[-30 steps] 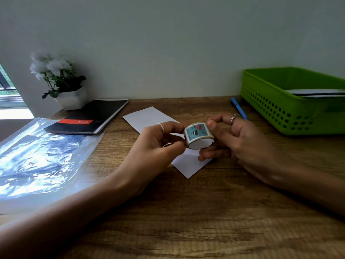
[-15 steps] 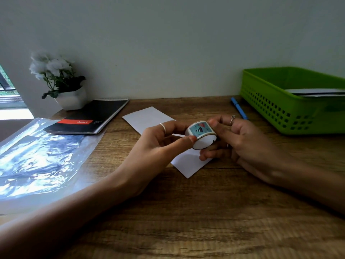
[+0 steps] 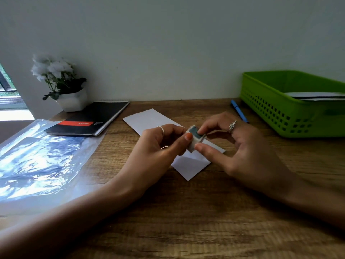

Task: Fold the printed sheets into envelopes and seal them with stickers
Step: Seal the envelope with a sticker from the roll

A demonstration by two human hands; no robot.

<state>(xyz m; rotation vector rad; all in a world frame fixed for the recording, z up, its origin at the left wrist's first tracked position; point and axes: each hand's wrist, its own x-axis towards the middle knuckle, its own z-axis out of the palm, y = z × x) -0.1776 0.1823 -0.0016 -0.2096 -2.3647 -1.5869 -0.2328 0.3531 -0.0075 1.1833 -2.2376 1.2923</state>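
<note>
The green basket (image 3: 291, 116) at two o'clock is cut off by the right edge, and the sticker roll's (image 3: 195, 137) print is too blurred to read.

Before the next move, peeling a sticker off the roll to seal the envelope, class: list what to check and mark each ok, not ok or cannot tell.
1. Sticker roll held by both hands: left hand, right hand: ok.
2. Folded envelope flat on the table, under the hands: ok.
3. Sticker end lifted free: cannot tell.
4. Envelope flap closed: cannot tell, hands hide it.
5. Green basket within reach, paper inside: ok.
</note>
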